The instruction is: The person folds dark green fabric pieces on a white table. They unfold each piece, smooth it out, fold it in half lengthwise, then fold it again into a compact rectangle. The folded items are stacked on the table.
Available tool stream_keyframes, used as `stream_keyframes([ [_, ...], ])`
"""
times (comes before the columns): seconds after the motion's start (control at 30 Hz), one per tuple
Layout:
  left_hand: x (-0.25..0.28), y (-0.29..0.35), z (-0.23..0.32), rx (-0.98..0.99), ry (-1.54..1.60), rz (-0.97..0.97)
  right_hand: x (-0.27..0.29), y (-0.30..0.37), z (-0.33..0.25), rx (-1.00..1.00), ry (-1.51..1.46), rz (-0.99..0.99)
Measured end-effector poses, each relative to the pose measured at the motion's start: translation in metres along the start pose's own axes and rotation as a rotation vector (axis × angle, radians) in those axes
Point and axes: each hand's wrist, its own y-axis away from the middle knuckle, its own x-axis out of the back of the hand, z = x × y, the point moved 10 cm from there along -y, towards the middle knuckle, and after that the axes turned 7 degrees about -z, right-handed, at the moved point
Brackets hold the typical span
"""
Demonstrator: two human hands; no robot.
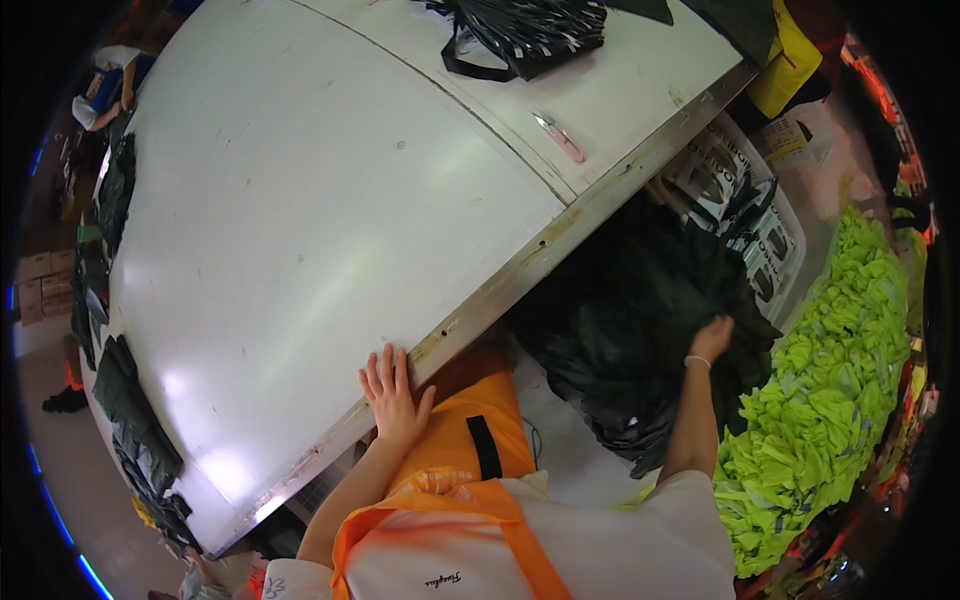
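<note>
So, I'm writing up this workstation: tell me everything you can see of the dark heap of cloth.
The dark heap looks like thin, crumpled cloth, black with a greenish tint, its separate pieces hard to tell apart. Folds near its lower edge catch some light. It lies loosely spread below the table, whose edge hides part of it, between the white basket and the person. A yellow-green pile is beside it. The right hand touches its right side.
</note>
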Motion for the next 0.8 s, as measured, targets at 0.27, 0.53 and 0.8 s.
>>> stream_keyframes([
  [0.27, 0.018, 0.010, -0.018, -0.093, 0.254, 0.035, 0.225, 0.014, -0.225, 0.325, -0.036, 0.622],
  [0.53, 0.075, 0.023, -0.137, -0.008, 1.102, 0.092, 0.335, 0.277, -0.640, 0.954, 0.094, 0.771],
  [0.8, 0.103, 0.184, -0.454, 0.444, 1.694, 0.623, 0.085, 0.683, -0.667, 2.029, -0.527, -0.701],
])
